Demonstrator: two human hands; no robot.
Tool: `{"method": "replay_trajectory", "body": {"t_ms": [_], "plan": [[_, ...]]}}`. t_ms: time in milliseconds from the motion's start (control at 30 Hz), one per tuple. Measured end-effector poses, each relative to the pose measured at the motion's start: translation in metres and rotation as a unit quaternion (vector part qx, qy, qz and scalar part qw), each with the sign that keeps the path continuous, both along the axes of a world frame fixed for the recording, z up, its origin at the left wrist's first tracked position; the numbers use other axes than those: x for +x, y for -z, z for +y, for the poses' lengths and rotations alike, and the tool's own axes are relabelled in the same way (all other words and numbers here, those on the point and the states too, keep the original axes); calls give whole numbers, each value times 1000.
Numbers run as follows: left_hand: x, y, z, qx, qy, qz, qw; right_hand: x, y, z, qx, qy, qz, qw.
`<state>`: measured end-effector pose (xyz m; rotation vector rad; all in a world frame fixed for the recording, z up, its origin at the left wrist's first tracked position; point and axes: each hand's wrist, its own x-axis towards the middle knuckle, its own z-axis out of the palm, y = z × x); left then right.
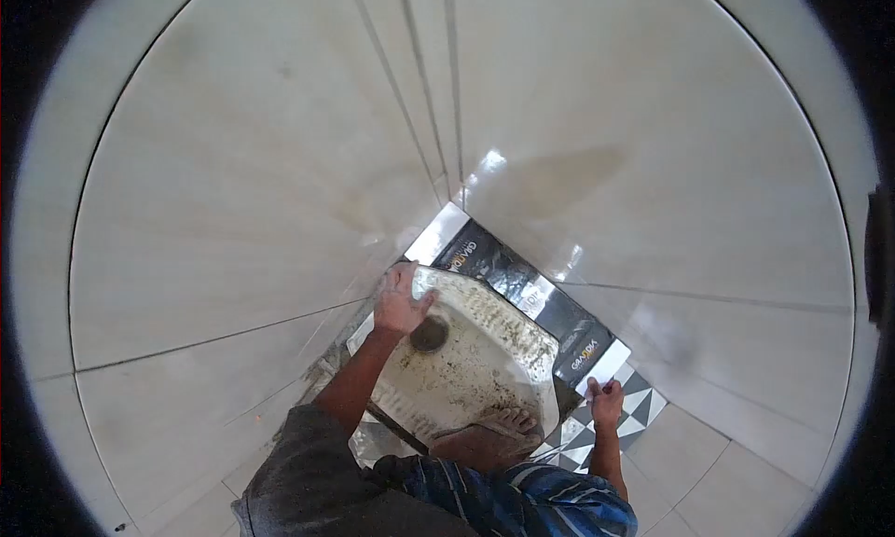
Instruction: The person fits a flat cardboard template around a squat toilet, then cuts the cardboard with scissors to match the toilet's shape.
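A stained white squat toilet pan (466, 374) with a dark drain hole lies in the corner below me. My left hand (401, 301) grips its upper left rim, fingers over the edge and thumb on the inner side. Along the pan's right side runs a long black-and-white printed cardboard strip (585, 352), set against the wall. With fingers and thumb closed, my right hand (606, 400) pinches the white lower end of this strip. One bare foot (508, 425) is at the lower part of the pan.
Large glossy beige wall tiles (699, 229) meet in the corner ahead. Grey-and-white triangle-patterned floor tiles (639, 402) show beside my right hand, with plain beige floor tiles (690, 453) beyond. Rough broken edging (322, 374) borders the pan's left side.
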<state>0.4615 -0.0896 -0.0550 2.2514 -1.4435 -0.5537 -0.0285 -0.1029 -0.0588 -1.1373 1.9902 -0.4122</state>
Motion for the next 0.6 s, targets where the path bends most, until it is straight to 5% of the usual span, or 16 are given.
{"method": "replay_trajectory", "body": {"t_ms": [233,500,600], "plan": [[-5,18,-6,-80,-36,-40,995,-42,50,5,-52,-139,130,980],[-7,21,-11,-101,-34,-88,990,-48,67,23,-107,-113,181,971],[-8,23,-12,-106,-28,-110,988,-9,17,10,-42,-82,184,979]]}}
